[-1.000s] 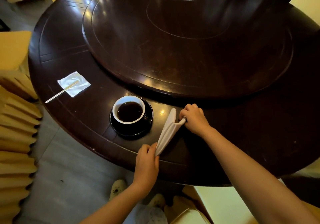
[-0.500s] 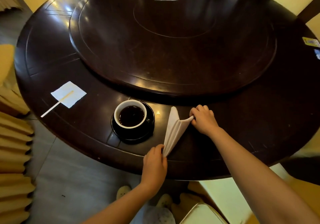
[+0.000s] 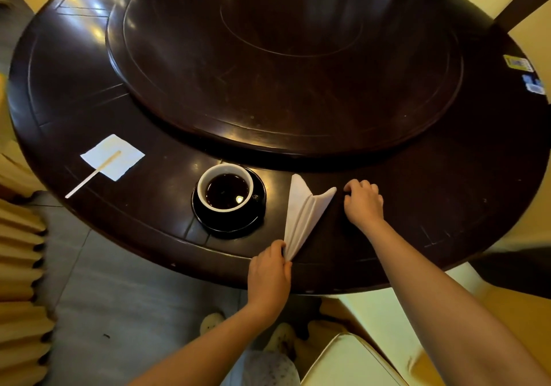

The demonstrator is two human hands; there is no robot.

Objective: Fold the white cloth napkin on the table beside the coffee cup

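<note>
The white cloth napkin (image 3: 302,214) lies on the dark round table (image 3: 447,200), folded into a narrow V with two points at the far end. It sits just right of the white coffee cup (image 3: 225,187) full of dark coffee on a black saucer (image 3: 229,224). My left hand (image 3: 269,272) pinches the napkin's near tip at the table's front edge. My right hand (image 3: 363,203) rests on the table just right of the napkin's right point, fingers curled, a small gap between them and the cloth.
A flat white paper napkin (image 3: 113,157) with a wooden stir stick (image 3: 92,174) lies on the table at the left. A large raised turntable (image 3: 286,57) fills the table's middle. Cream chair seats (image 3: 357,356) stand close below me, pleated chair covers (image 3: 21,266) at the left.
My right hand has let go of the napkin's right point and moved a little to the right. The napkin has spread slightly wider. My left hand keeps its pinch.
</note>
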